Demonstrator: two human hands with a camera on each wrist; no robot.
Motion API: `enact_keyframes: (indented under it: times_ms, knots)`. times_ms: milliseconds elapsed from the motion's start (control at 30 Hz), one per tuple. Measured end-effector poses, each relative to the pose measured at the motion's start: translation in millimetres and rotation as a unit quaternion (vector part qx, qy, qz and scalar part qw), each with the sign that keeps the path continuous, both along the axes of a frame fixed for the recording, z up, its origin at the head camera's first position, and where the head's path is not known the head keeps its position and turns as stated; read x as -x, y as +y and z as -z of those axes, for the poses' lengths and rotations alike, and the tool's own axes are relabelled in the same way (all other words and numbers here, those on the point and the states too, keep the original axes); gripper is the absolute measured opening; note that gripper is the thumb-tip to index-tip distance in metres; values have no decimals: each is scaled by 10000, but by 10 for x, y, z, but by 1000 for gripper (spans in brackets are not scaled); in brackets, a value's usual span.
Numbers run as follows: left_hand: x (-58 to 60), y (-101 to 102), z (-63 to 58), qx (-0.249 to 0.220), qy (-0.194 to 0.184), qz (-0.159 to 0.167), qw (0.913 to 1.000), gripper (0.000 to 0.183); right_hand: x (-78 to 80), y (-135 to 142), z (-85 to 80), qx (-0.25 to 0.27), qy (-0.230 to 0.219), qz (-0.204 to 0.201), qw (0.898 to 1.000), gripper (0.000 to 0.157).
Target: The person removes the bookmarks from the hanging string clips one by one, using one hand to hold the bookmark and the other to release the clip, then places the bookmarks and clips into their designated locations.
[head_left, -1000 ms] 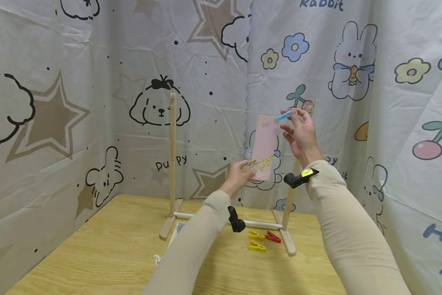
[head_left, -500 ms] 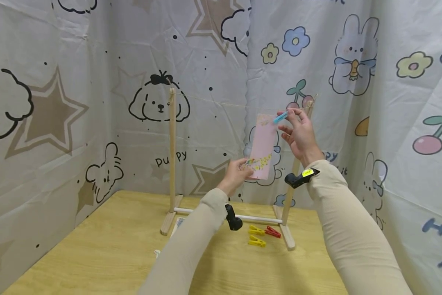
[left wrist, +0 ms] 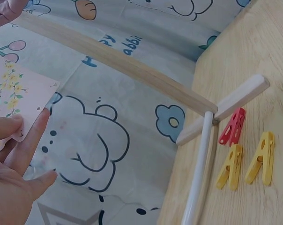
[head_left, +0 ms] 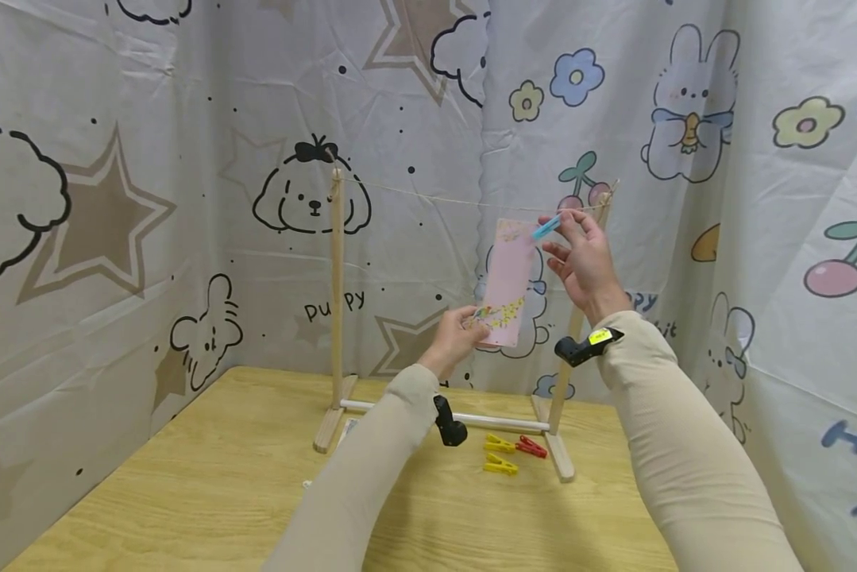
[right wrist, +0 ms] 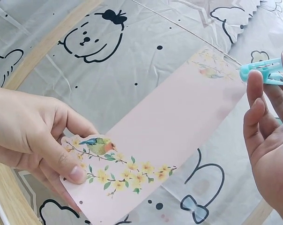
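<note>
A pink card printed with a bird and yellow flowers stands tilted just under the string. My left hand pinches its lower left corner, thumb on the printed face, as the right wrist view shows. At the card's upper right corner is a light blue clothespin, pinched between the thumb and fingers of my right hand. The clothespin's tip overlaps the card's corner and lies right by the string.
The string runs between two wooden posts, the left post and the right post, joined low down by a white rod. Two yellow clothespins and a red clothespin lie on the table. Patterned curtains surround it.
The clothespin has tilted more steeply at the card's corner, its tip angled down to the left. The string rises slightly, and both hands keep their holds with little movement.
</note>
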State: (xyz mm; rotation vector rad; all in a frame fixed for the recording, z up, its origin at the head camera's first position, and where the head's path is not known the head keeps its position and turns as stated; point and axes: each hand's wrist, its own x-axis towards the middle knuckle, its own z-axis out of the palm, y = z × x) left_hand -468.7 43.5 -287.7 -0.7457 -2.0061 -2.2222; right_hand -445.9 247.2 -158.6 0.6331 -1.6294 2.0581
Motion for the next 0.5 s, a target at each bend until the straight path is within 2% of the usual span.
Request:
enact_keyframes:
  times_ms: [167, 300, 500]
  knots:
    - [-19, -24, 21, -29, 45, 63, 10000, 42, -26, 2, 23, 38, -114, -137, 9998, 45]
    - [-48, -23, 20, -115, 47, 224, 9997, 45, -38, 17, 34, 47, -119, -212, 9997, 45]
    - [-78, -17, 26, -19, 65, 209, 9998, 43, -58, 42, 67, -52, -97, -221, 9997, 42]
